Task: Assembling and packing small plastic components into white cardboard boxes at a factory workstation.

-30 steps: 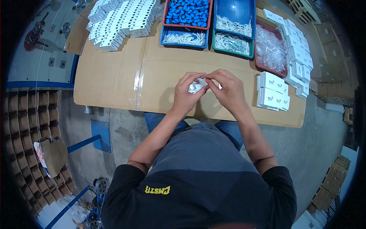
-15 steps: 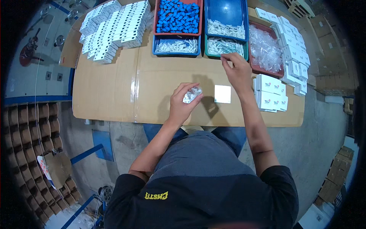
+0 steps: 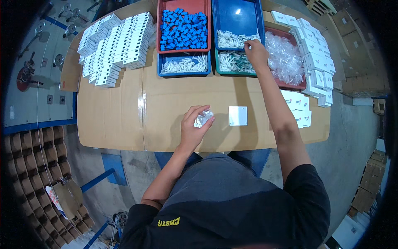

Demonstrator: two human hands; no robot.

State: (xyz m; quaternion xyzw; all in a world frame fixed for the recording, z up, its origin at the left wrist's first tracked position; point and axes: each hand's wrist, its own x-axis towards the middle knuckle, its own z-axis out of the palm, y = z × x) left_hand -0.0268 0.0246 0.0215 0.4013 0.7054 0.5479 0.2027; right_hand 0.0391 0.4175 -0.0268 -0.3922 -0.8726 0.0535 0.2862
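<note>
Left hand has a clear plastic bag in its fingers, left of a white square plate. Right hand is over the white plugs, can't tell from here if it's pinching any.

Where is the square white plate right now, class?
In the head view, the square white plate lies on the cardboard, right of centre, between the left hand and the right forearm.
</note>
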